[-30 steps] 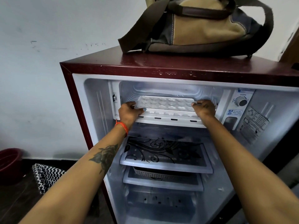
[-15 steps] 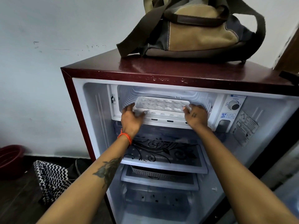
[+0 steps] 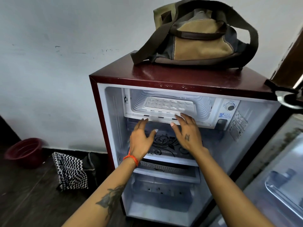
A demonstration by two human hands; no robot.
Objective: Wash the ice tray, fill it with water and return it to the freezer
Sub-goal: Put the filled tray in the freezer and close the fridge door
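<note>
The white ice tray (image 3: 168,104) lies flat inside the freezer compartment (image 3: 203,105) at the top of the open maroon fridge (image 3: 164,79). My left hand (image 3: 141,138) hangs just below the compartment's front lip, fingers spread and holding nothing. My right hand (image 3: 188,131) is beside it, fingers straight, with its fingertips at the white front lip under the tray. Neither hand touches the tray.
A tan and grey bag (image 3: 196,35) sits on the fridge top. The fridge door (image 3: 278,177) stands open at the right. A patterned glass shelf (image 3: 165,145) and basket lie below the freezer. On the floor at left are a maroon tub (image 3: 24,151) and zigzag cloth (image 3: 68,171).
Both hands have let go of the ice tray and drawn back and down from the freezer. The tray now sits deeper in the compartment. The view has pulled back.
</note>
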